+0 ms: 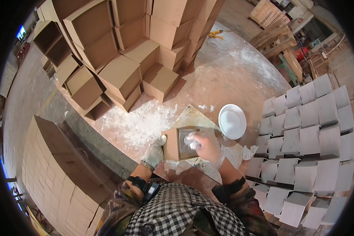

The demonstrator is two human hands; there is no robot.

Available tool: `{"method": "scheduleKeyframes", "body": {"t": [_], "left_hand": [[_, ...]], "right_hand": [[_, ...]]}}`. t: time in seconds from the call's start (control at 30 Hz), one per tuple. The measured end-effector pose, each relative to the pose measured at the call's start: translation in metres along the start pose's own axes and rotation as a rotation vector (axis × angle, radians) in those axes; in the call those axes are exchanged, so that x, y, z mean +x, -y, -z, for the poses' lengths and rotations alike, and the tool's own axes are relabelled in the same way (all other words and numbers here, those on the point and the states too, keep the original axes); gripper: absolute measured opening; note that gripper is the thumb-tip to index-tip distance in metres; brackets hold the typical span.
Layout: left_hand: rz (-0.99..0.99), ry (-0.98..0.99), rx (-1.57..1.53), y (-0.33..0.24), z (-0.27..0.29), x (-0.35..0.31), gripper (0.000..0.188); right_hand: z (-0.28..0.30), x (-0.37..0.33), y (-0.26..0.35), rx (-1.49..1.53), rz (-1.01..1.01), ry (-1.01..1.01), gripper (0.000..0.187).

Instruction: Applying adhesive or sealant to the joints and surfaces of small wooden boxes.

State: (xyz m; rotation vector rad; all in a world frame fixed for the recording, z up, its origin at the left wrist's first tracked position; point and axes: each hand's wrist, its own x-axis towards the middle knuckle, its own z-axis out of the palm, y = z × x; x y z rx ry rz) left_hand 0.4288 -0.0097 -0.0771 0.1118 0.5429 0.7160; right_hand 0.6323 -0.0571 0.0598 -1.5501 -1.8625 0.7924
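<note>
In front of me a small open brown box (170, 145), apparently cardboard or fibreboard, lies on a stained flat board (190, 114). My left hand (155, 151), in a whitish knit glove, grips the box at its left side, thumb over the edge. Over the right part of the box's opening is my right hand (207, 147), its fingers closed round a small whitish wad (191, 141). That wad is blurred, so whether it is cloth or sponge I cannot tell. White smears show on the right hand and wrist.
A white bowl (232, 122) stands right of the board, near a crumpled white scrap (250, 152). Brown boxes (120, 74) are stacked high at the far left, with more boxes (59, 173) at near left. Rows of white-coated boxes (301, 139) line the right. White powder marks the work surface.
</note>
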Motion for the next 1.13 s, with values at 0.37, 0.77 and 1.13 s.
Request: {"method": "scheduleKeyframes", "body": {"t": [0.37,0.77,1.13], "left_hand": [[-0.01,0.028,0.027,-0.002,-0.012,0.0,0.038],[0.025,-0.079,0.055,-0.01,-0.009,0.001,0.034],[-0.055,-0.084,0.2,-0.006,0.013,0.027,0.041]], "right_hand": [[-0.036,0.018,0.011,0.353,-0.353,-0.29,0.023],[-0.015,0.003,0.032,-0.201,0.277,0.318,0.028],[0.016,0.015,0.021,-0.556,0.076,0.914,0.026]]}}
